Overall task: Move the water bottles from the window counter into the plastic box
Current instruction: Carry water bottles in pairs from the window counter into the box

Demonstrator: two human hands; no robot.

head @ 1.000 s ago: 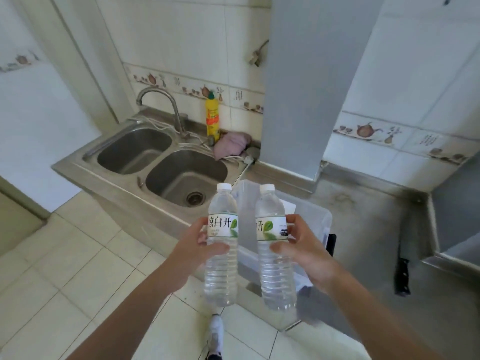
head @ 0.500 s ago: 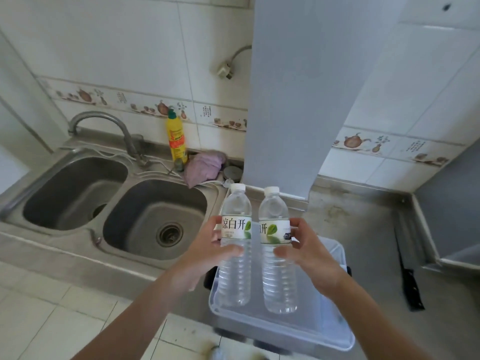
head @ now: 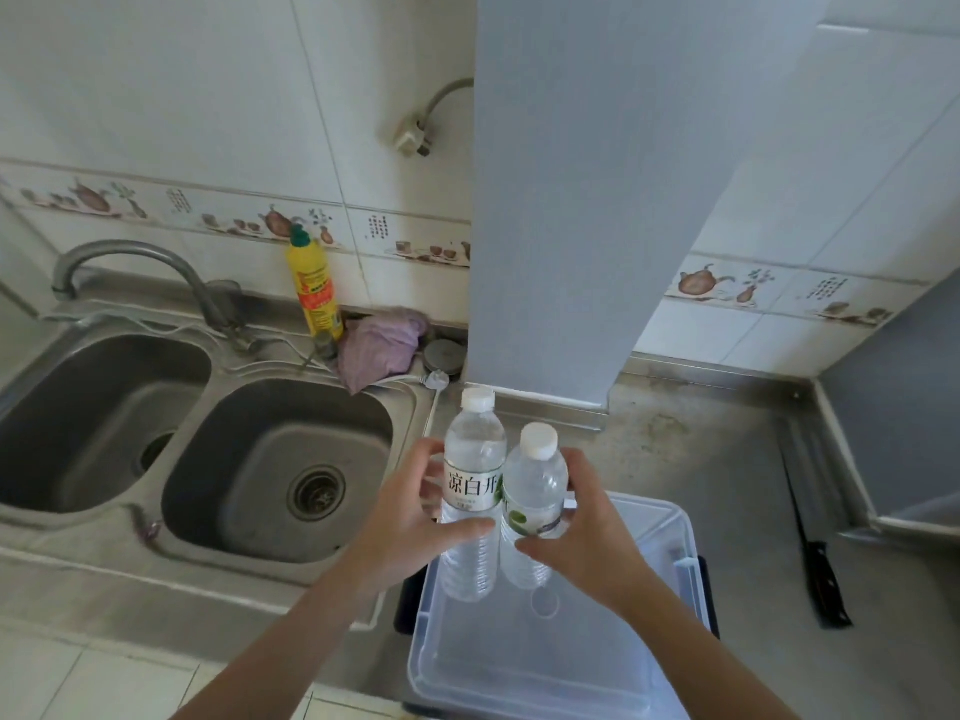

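Observation:
Two clear water bottles with white caps and white-green labels stand upright side by side over the far end of a clear plastic box (head: 524,662). My left hand (head: 410,511) grips the left water bottle (head: 474,491) around its label. The right water bottle (head: 535,496) is gripped at its label by my right hand (head: 592,543) and sits slightly lower. Both bottle bases reach down inside the box's rim; whether they touch its floor I cannot tell. Nothing else lies in the box, which sits on the steel counter (head: 727,470).
A double steel sink (head: 249,459) with a tap (head: 130,267) lies left of the box. Behind it stand a yellow detergent bottle (head: 311,288) and a purple cloth (head: 379,345). A black-handled knife (head: 821,569) lies at the right. A grey column (head: 571,200) rises behind.
The view has come closer over the counter and box. Both hands have carried the bottles forward and down, so their bases now sit inside the box's far end.

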